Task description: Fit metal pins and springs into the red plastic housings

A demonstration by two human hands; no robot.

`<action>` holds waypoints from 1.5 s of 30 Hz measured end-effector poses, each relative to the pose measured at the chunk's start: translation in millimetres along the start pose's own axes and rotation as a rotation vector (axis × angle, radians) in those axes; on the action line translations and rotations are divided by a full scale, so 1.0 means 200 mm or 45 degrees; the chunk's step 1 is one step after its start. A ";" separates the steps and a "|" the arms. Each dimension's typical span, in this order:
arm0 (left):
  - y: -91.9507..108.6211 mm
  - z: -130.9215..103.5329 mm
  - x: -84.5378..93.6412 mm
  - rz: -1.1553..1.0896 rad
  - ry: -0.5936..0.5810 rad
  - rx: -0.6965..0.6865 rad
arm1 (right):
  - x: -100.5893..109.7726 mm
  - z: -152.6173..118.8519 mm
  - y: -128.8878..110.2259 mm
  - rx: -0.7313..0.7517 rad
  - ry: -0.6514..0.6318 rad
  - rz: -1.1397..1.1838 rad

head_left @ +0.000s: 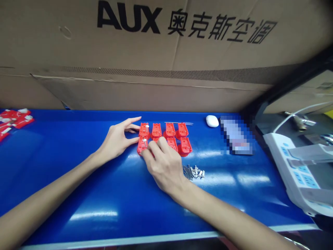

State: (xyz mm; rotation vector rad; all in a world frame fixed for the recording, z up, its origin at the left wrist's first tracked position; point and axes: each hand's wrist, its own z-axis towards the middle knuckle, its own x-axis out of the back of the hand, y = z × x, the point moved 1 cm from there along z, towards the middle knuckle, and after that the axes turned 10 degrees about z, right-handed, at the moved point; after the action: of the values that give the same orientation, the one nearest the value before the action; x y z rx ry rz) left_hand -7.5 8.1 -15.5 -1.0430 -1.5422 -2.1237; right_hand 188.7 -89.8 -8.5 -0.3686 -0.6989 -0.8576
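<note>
Several red plastic housings stand in two rows on the blue table. My left hand has its fingers spread at the left end of the rows, the thumb against the front left housing and the fingertips by the rear left housing. Small metal and white parts show inside these two. My right hand is closed over the front row, fingertips down at the front left housing; anything pinched there is hidden. Beside its wrist lies a small pile of dark pins and pale metal pieces.
A thin clear stick lies behind the housings. Farther right are a white rounded case and a blurred-out flat object. Red and white parts lie at far left. A power strip sits at right; a cardboard wall stands behind.
</note>
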 end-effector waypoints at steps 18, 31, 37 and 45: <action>-0.01 0.00 0.00 -0.004 0.004 -0.007 | -0.03 -0.01 0.01 0.018 -0.028 0.031; -0.01 0.00 0.01 -0.026 -0.019 -0.012 | 0.15 -0.02 0.03 -0.001 -0.072 0.137; -0.02 -0.08 0.11 -0.001 -0.048 0.035 | 0.32 -0.07 0.16 -0.326 -0.061 0.264; 0.18 -0.28 0.20 0.367 0.526 0.085 | 0.28 -0.11 0.24 -0.338 -0.274 0.285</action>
State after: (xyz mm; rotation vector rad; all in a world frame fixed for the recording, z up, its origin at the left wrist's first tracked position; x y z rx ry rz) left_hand -33.1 -50.6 30.2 -0.6963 -1.1795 -1.9212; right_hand 260.0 -104.3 14.0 -0.7715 -0.7273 -0.7041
